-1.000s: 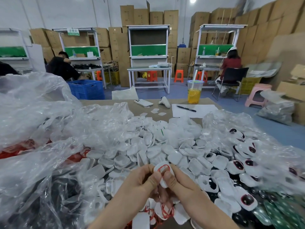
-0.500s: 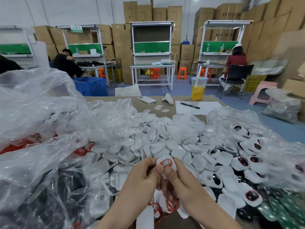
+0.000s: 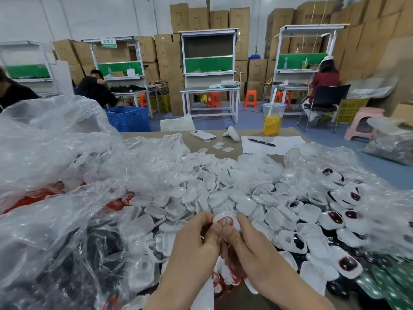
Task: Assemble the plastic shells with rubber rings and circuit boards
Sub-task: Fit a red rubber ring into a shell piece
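Left grip (image 3: 196, 245) and right grip (image 3: 252, 249) both pinch one shell (image 3: 223, 214) between them. Its red ring (image 3: 225, 221) faces both thumbs, equally near.

Left grip (image 3: 196, 249), right grip (image 3: 253, 253), bare forearms (image 3: 169, 291)

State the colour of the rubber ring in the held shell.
Red, on the rubber ring in the white shell; head view.

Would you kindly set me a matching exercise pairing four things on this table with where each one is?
Things: 1 pen; 2 phone; 3 drink cup; 4 shell with red ring.
Places: A pinched between left hand and right hand; B upright near the far edge of the table; C lying on white paper; D flat on bare table.
Pairs: 1-C; 2-D; 3-B; 4-A.
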{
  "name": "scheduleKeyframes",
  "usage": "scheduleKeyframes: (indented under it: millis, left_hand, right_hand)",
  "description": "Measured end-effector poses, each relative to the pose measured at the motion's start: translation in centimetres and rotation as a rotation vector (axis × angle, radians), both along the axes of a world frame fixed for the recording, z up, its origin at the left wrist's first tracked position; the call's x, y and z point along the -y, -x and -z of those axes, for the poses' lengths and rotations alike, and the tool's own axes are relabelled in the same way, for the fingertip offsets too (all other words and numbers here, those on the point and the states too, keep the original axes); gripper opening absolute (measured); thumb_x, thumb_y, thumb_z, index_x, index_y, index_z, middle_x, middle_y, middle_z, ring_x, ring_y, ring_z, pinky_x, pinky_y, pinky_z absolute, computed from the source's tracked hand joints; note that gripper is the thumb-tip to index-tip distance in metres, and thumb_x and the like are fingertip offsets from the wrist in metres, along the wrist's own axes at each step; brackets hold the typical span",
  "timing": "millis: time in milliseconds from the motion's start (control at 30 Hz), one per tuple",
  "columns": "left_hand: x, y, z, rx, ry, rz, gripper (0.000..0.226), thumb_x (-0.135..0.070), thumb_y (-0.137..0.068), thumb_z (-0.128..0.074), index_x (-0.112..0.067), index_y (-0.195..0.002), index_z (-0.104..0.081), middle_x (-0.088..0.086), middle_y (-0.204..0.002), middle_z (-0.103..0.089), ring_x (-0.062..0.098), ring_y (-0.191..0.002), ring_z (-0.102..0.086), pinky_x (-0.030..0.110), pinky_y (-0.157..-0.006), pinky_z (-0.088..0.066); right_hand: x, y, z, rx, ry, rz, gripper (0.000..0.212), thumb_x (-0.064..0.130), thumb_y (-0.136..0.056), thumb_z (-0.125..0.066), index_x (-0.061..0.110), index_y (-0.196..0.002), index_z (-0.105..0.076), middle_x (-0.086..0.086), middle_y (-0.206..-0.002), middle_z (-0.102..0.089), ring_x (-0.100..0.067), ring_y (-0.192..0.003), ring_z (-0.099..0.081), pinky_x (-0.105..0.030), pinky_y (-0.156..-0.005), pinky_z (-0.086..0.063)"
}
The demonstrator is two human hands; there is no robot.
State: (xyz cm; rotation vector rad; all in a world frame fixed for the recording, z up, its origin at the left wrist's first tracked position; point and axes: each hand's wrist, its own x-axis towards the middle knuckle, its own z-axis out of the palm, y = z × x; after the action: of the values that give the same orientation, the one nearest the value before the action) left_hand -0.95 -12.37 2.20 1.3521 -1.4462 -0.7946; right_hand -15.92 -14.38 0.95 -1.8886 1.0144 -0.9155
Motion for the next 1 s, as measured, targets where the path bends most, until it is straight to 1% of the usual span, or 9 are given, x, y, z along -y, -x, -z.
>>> scheduleKeyframes:
  millis: [133, 200, 333, 400, 500, 667, 767, 867, 1000]
  left_hand:
    - [-0.1, 0.3, 0.2, 0.041, 0.056, -0.012, 0.019, -0.022, -0.102, -0.054, -0.023, -0.086, -0.064, 0.0, -0.066, -0.069, 0.014, -0.062, -0.064, 0.03, -0.067, -0.052]
    - [-0.1, 0.4, 0.1, 0.044, 0.1, -0.042, 0.015, -0.025, -0.1, -0.059, -0.026, -0.086, -0.065, -0.004, -0.074, -0.07, 0.007, -0.065, -0.066, 0.018, -0.061, -0.049]
    - [0.0, 0.1, -0.4, 0.118, 0.161, -0.081, 0.006, -0.047, -0.092, -0.061, -0.045, -0.092, -0.067, -0.019, -0.095, -0.067, -0.002, -0.09, -0.063, 0.007, -0.072, -0.043]
    - [-0.3, -0.4, -0.4, 0.16, 0.16, -0.067, 0.015, -0.055, -0.091, -0.055, -0.05, -0.095, -0.068, -0.026, -0.102, -0.065, -0.005, -0.095, -0.062, 0.007, -0.077, -0.042]
    - [-1.1, -1.7, -0.8, 0.248, 0.164, -0.13, 0.015, -0.044, -0.095, -0.053, -0.054, -0.105, -0.06, -0.038, -0.106, -0.06, -0.011, -0.098, -0.058, 0.009, -0.076, -0.046]
    - [-0.5, -5.3, -4.6, 0.378, 0.296, -0.341, 0.028, -0.025, -0.1, -0.052, -0.032, -0.127, -0.059, -0.026, -0.103, -0.06, -0.012, -0.095, -0.057, 0.017, -0.08, -0.052]
    - [0.4, -8.2, -8.9, 0.525, 0.435, -0.517, 0.03, -0.019, -0.102, -0.048, -0.02, -0.128, -0.062, -0.007, -0.112, -0.064, 0.006, -0.098, -0.06, 0.026, -0.087, -0.046]
    - [2.1, -12.1, -12.1, 0.729, 0.238, -0.684, 0.033, -0.018, -0.101, -0.045, -0.012, -0.13, -0.061, 0.013, -0.124, -0.065, 0.034, -0.114, -0.057, 0.046, -0.094, -0.045]
    - [2.6, -15.6, -13.4, 0.875, -0.113, -0.698, 0.032, -0.025, -0.102, -0.045, -0.013, -0.126, -0.061, 0.016, -0.125, -0.064, 0.037, -0.116, -0.054, 0.046, -0.096, -0.045]
  right_hand:
    - [-0.1, 0.1, 0.1, 0.067, -0.033, 0.009, 0.029, 0.067, -0.093, -0.035, 0.04, -0.096, -0.045, 0.012, -0.065, -0.065, -0.005, -0.054, -0.055, -0.019, -0.055, -0.045]
    - [-0.1, 0.2, 0.1, 0.091, -0.029, 0.031, 0.024, 0.07, -0.091, -0.037, 0.048, -0.093, -0.045, 0.013, -0.062, -0.061, -0.004, -0.055, -0.051, -0.019, -0.055, -0.042]
    - [-0.1, 0.0, -0.2, 0.139, 0.021, 0.099, 0.036, 0.07, -0.093, -0.044, 0.036, -0.091, -0.054, 0.002, -0.075, -0.067, -0.02, -0.068, -0.063, -0.037, -0.065, -0.05]
    - [-0.1, -0.1, -0.5, 0.164, 0.012, 0.127, 0.04, 0.072, -0.089, -0.046, 0.035, -0.093, -0.06, 0.0, -0.081, -0.07, -0.024, -0.074, -0.065, -0.038, -0.067, -0.052]
    - [0.3, -0.1, -0.7, 0.307, -0.08, 0.149, 0.016, 0.049, -0.095, -0.057, 0.036, -0.091, -0.065, 0.01, -0.092, -0.076, -0.01, -0.08, -0.071, -0.029, -0.066, -0.059]
    - [0.8, 0.2, -1.5, 0.544, -0.183, 0.207, 0.01, 0.021, -0.096, -0.062, 0.013, -0.099, -0.066, 0.003, -0.097, -0.078, -0.017, -0.082, -0.076, -0.017, -0.068, -0.055]
    - [0.8, -0.3, -2.3, 0.607, -0.196, 0.203, 0.012, 0.023, -0.093, -0.064, 0.013, -0.099, -0.068, 0.003, -0.099, -0.078, -0.017, -0.088, -0.075, -0.018, -0.07, -0.056]
    - [1.1, -1.0, -2.9, 0.645, -0.19, 0.195, 0.017, 0.026, -0.091, -0.066, 0.01, -0.098, -0.067, 0.003, -0.101, -0.078, -0.016, -0.09, -0.075, -0.017, -0.073, -0.056]
    - [2.3, -2.2, -3.8, 0.684, -0.182, 0.18, 0.015, 0.018, -0.096, -0.063, 0.004, -0.101, -0.065, 0.004, -0.1, -0.078, -0.016, -0.089, -0.075, -0.017, -0.072, -0.056]
